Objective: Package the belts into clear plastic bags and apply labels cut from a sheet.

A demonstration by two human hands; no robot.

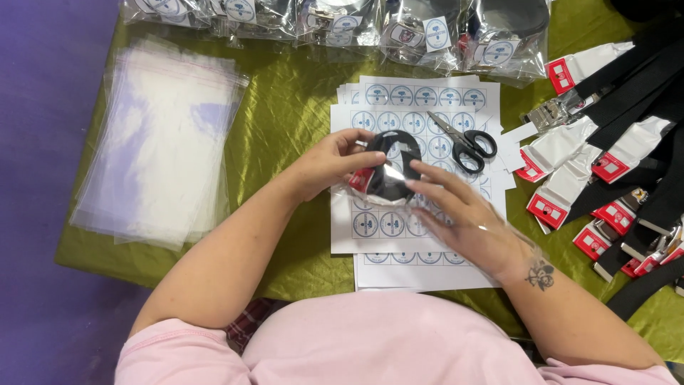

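Note:
A rolled black belt in a clear plastic bag [394, 171] sits between both hands, over sheets of round blue-and-white stickers [420, 117]. My left hand [329, 162] grips the bag's left side, thumb and fingers curled around the roll. My right hand [463, 217] lies flat across the bag's right part, fingers stretched toward the roll and pressing the plastic. A red tag shows inside the bag by my left thumb.
Black-handled scissors [464, 142] lie on the sticker sheets. A stack of empty clear bags [160, 142] lies at left. Bagged belts [427, 32] line the far edge. Unbagged black belts with red-and-white tags [613, 171] pile at right on the green cloth [285, 107].

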